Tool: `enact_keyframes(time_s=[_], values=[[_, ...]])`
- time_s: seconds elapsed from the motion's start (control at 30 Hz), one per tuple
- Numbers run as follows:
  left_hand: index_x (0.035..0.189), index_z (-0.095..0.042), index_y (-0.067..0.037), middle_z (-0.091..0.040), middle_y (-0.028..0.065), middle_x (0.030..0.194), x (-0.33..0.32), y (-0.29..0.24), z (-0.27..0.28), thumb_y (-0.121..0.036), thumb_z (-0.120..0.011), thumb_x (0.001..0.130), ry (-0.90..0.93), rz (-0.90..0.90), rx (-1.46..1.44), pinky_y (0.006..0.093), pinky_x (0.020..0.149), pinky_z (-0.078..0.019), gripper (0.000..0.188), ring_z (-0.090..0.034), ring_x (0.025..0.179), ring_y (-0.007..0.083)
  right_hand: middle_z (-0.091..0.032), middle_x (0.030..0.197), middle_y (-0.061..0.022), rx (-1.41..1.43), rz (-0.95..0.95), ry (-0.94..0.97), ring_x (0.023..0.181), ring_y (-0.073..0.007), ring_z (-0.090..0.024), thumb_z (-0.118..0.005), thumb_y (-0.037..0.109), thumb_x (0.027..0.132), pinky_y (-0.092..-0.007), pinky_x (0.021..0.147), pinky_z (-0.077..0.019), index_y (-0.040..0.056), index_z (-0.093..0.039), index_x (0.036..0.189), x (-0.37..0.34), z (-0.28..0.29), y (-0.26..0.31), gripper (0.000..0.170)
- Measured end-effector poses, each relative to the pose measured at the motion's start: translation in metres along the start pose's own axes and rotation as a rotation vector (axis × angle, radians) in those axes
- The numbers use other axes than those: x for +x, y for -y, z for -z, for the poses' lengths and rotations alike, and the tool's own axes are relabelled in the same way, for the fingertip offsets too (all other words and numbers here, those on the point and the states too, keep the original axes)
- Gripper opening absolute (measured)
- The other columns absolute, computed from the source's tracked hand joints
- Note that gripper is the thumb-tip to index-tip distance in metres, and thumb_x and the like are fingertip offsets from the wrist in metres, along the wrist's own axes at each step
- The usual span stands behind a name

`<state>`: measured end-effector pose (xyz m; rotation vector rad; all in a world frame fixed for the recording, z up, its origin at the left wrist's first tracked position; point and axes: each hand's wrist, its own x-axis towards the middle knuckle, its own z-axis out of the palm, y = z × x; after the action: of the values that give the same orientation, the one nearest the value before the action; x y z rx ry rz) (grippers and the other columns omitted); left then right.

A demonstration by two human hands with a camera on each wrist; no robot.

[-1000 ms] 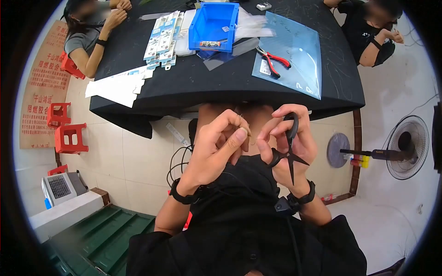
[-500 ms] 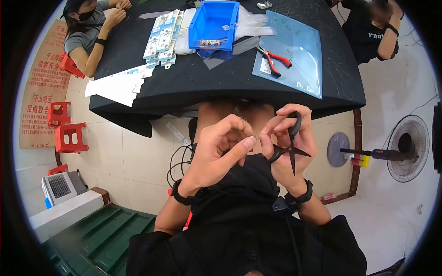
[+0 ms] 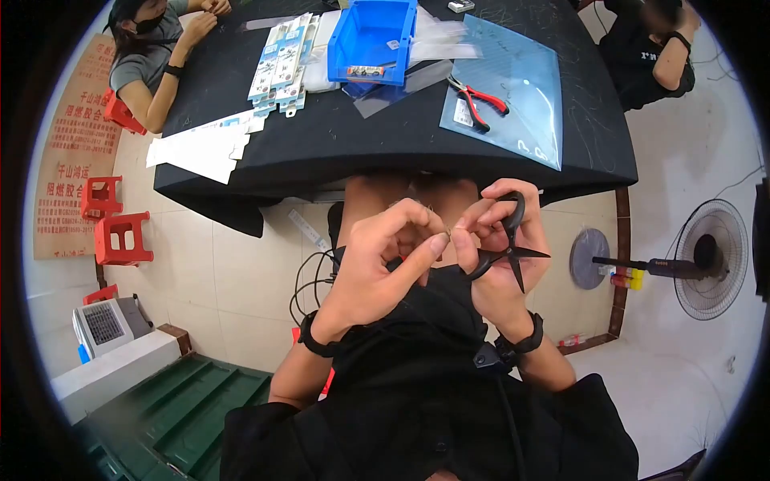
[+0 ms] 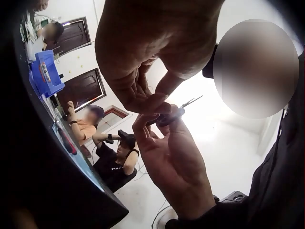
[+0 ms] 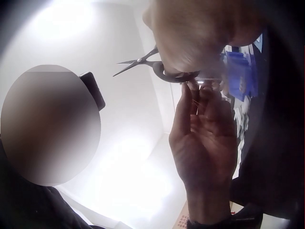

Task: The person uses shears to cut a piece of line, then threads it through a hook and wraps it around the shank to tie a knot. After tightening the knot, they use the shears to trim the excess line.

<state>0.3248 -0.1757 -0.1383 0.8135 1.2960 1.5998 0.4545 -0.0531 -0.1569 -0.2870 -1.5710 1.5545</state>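
In the head view my left hand (image 3: 377, 260) pinches a tiny, thin golden thing (image 3: 448, 232) between thumb and forefinger; its exact kind is too small to make out. My right hand (image 3: 496, 290) has its thumb and fingertips right at that same spot, facing the left. Black scissors (image 3: 514, 252) hang on the right hand's fingers by a handle loop, blades apart and pointing away from the pinch. The right wrist view shows the scissors (image 5: 139, 61) beside the raised left hand (image 5: 205, 138). Both hands are over my lap, before the table edge.
On the black-covered table (image 3: 361, 152) lie a blue bin (image 3: 365, 40), printed cards (image 3: 281, 64), white sheets (image 3: 200, 152) and red-handled pliers (image 3: 481, 104) on a blue folder (image 3: 521, 112). People sit at both far sides. A fan (image 3: 706, 260) stands at right.
My left hand has moved right, bringing its fingertips up to the right hand's. The scissors have swung, their blades turning from downward towards the right.
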Motion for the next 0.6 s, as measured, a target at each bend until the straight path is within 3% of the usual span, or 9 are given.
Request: enact_keyframes(time_s=[0.3, 0.4, 0.43, 0.53, 0.6], values=[[0.104, -0.060, 0.003, -0.064, 0.0044, 0.091, 0.001, -0.005, 0.005, -0.004, -0.066, 0.101, 0.028, 0.009, 0.053, 0.0223, 0.059, -0.0492, 0.010, -0.060, 0.068, 0.0061, -0.048, 0.128, -0.0129, -0.077, -0.021, -0.018, 0.092, -0.0188, -0.072, -0.077, -0.015, 0.083, -0.0293, 0.073, -0.0581, -0.0046, -0.059, 0.104, 0.006, -0.001, 0.002, 0.030], [0.105, -0.059, 0.003, -0.064, 0.0052, 0.092, 0.001, -0.007, 0.005, -0.004, -0.064, 0.101, 0.000, 0.032, 0.025, 0.0223, 0.059, -0.0493, 0.009, -0.060, 0.068, 0.0060, -0.051, 0.122, -0.0118, -0.128, 0.014, -0.055, 0.091, -0.0173, -0.069, -0.080, -0.006, 0.082, -0.0306, 0.076, -0.0552, -0.0022, -0.059, 0.097, 0.008, 0.007, -0.001, 0.026], [0.105, -0.059, 0.003, -0.064, 0.0052, 0.092, 0.000, -0.006, 0.005, -0.004, -0.064, 0.101, -0.002, 0.030, 0.023, 0.0223, 0.059, -0.0493, 0.009, -0.060, 0.068, 0.0060, -0.053, 0.117, -0.0112, -0.102, -0.033, 0.024, 0.090, -0.0169, -0.066, -0.082, 0.001, 0.081, -0.0313, 0.077, -0.0539, -0.0005, -0.058, 0.094, 0.008, 0.011, -0.001, 0.028], [0.105, -0.058, 0.003, -0.068, 0.0090, 0.099, 0.002, -0.004, 0.005, -0.003, -0.061, 0.102, -0.039, -0.035, -0.006, 0.0219, 0.056, -0.0485, 0.007, -0.060, 0.067, 0.0063, -0.054, 0.107, -0.0102, -0.161, -0.103, 0.166, 0.087, -0.0171, -0.061, -0.086, 0.013, 0.079, -0.0316, 0.079, -0.0516, 0.0014, -0.055, 0.090, 0.005, 0.021, -0.001, 0.034], [0.104, -0.055, 0.003, -0.069, 0.0212, 0.115, 0.003, -0.008, 0.004, -0.004, -0.057, 0.103, -0.032, -0.077, -0.012, 0.0203, 0.051, -0.0473, 0.007, -0.061, 0.061, 0.0088, -0.054, 0.098, -0.0101, -0.340, -0.066, 0.264, 0.085, -0.0192, -0.058, -0.087, 0.015, 0.074, -0.0305, 0.076, -0.0488, 0.0014, -0.053, 0.089, 0.003, 0.023, -0.004, 0.039]])
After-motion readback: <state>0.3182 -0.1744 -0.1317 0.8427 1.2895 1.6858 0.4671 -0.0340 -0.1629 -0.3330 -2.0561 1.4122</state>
